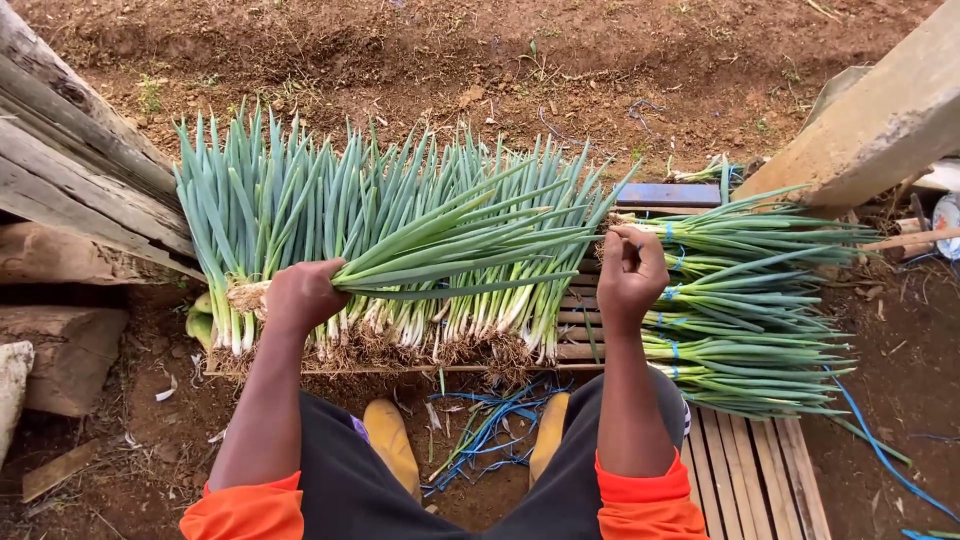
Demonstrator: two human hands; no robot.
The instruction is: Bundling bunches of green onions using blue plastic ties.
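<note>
Both hands up: left hand clenched round onion bunch near roots, right hand pinching leaf tips. Tied bundles stacked right, on slatted pallet.

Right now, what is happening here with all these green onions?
A person is handling green onions outdoors over bare soil. The left hand grips a bunch of green onions near its roots, leaves pointing right. The right hand is closed around the leaf tips. A row of loose green onions lies on a wooden slat pallet; bundles tied with blue string lie to the right.
</note>
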